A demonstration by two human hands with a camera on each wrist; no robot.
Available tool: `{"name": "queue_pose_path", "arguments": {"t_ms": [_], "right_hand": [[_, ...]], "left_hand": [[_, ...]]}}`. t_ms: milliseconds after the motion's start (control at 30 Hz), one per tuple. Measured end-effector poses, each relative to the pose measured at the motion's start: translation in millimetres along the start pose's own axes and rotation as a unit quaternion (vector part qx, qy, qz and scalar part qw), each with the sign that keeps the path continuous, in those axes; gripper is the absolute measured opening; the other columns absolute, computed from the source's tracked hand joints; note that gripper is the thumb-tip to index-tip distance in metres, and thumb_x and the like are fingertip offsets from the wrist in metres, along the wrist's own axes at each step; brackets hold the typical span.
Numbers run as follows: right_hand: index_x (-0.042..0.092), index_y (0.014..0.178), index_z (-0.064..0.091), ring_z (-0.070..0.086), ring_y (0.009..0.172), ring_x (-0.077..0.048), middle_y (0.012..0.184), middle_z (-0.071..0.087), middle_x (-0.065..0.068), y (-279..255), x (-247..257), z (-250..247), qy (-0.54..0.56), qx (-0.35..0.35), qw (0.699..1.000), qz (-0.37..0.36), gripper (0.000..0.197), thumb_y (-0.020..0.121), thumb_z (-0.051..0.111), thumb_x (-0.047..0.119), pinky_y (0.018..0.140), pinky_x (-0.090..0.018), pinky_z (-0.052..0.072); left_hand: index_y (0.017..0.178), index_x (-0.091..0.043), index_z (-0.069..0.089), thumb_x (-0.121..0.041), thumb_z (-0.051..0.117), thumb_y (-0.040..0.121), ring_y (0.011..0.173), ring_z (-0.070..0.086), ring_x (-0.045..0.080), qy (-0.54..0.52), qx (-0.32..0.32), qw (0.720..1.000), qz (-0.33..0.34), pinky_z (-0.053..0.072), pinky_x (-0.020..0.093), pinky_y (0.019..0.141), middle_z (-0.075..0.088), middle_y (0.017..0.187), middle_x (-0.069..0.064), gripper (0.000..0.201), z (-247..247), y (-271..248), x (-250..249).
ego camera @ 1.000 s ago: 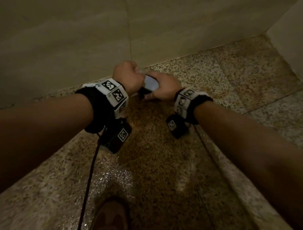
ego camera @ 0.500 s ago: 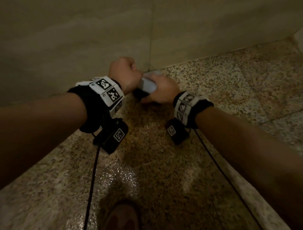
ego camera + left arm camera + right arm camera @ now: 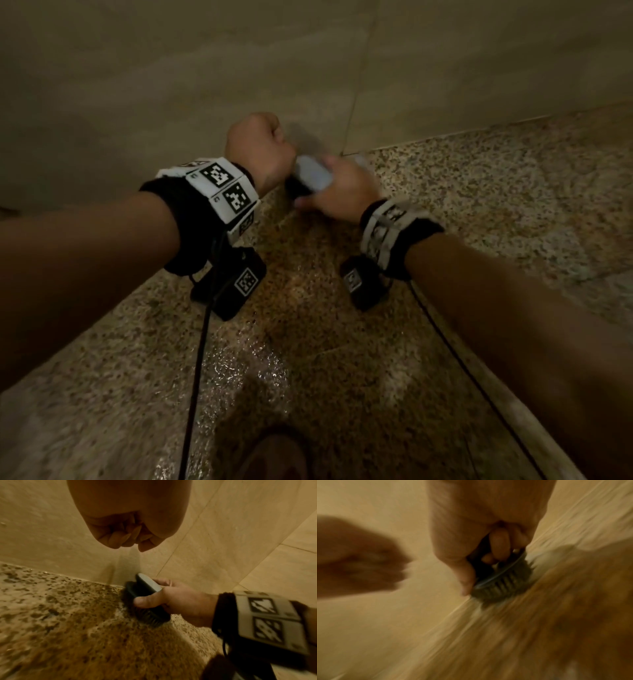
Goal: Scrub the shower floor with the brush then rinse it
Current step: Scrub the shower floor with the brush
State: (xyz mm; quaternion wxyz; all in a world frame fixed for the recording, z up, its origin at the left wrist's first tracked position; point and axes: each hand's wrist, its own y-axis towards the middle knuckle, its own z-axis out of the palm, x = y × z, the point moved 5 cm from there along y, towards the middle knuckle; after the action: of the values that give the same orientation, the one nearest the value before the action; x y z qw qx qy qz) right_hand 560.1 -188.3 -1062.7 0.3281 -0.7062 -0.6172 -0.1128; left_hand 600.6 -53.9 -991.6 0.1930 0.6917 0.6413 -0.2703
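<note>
My right hand (image 3: 337, 197) grips a scrub brush (image 3: 311, 173) with a pale grey handle and dark bristles, pressed onto the speckled granite shower floor (image 3: 308, 342) right where it meets the wall. In the left wrist view the brush (image 3: 145, 600) stands bristles down with the thumb along its side; in the blurred right wrist view the brush (image 3: 503, 582) sits under my curled fingers (image 3: 500, 546). My left hand (image 3: 260, 147) hovers just left of the brush as a closed fist holding nothing, fingers curled into the palm (image 3: 123, 536).
A beige tiled wall (image 3: 205, 68) rises directly behind the brush. The floor is wet and glistening near my foot (image 3: 274, 459) at the bottom. A lighter raised curb (image 3: 513, 212) runs along the right. Cables hang from both wrist cameras.
The brush and right hand have slid away from me toward the wall over the last second. The left fist moved along beside them.
</note>
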Motion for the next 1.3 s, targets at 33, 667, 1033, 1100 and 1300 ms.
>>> {"name": "queue_pose_path", "arguments": {"t_ms": [33,667,1033,1100,1300], "right_hand": [[0.024,0.127,0.054,0.061,0.103,-0.023,0.116,0.065,-0.001,-10.5,16.3,18.7,0.015,0.037,0.999,-0.033,0.066,0.071,0.077,0.051,0.083,-0.032,0.050],[0.026,0.131,0.048,0.052,0.104,-0.016,0.116,0.056,0.009,-84.0,-7.8,23.9,-0.088,0.170,0.976,-0.099,0.068,0.076,0.074,0.055,0.082,-0.025,0.036],[0.024,0.144,0.040,0.048,0.126,-0.026,0.142,0.048,-0.003,-116.7,-87.3,-54.8,-0.039,0.080,0.996,0.015,0.088,0.070,0.077,0.057,0.101,-0.037,0.040],[0.028,0.145,0.037,0.044,0.128,-0.021,0.145,0.045,0.002,-167.1,-80.0,-13.3,-0.047,0.205,0.977,-0.027,0.086,0.073,0.075,0.056,0.103,-0.031,0.034],[0.029,0.149,0.031,0.041,0.133,-0.024,0.150,0.040,0.001,-160.6,-126.3,-20.1,-0.009,0.143,0.988,0.054,0.090,0.074,0.076,0.053,0.104,-0.034,0.033]], "left_hand": [[0.057,-0.017,0.033,-0.010,0.054,0.081,0.070,0.044,0.024,-0.001,-0.002,1.000,-0.005,0.032,0.026,0.061,0.038,0.057,0.000,0.033,0.9,0.4,-0.6],[0.058,-0.016,0.033,-0.011,0.054,0.080,0.068,0.043,0.022,0.011,0.031,0.999,0.034,0.032,0.027,0.059,0.035,0.057,0.002,0.031,26.0,-14.1,-25.4],[0.058,-0.018,0.031,-0.016,0.054,0.083,0.071,0.043,0.023,0.017,0.092,0.990,0.107,0.030,0.026,0.059,0.034,0.057,0.000,0.035,77.9,-53.0,-107.8],[0.058,-0.018,0.029,-0.018,0.054,0.084,0.069,0.043,0.022,0.019,0.092,0.988,0.124,0.031,0.026,0.061,0.033,0.057,0.000,0.036,80.2,-54.9,-113.4],[0.060,-0.019,0.031,-0.018,0.052,0.085,0.061,0.038,0.022,0.049,0.134,0.984,0.109,0.028,0.028,0.056,0.033,0.059,0.001,0.034,108.0,-69.7,-119.8]]}}
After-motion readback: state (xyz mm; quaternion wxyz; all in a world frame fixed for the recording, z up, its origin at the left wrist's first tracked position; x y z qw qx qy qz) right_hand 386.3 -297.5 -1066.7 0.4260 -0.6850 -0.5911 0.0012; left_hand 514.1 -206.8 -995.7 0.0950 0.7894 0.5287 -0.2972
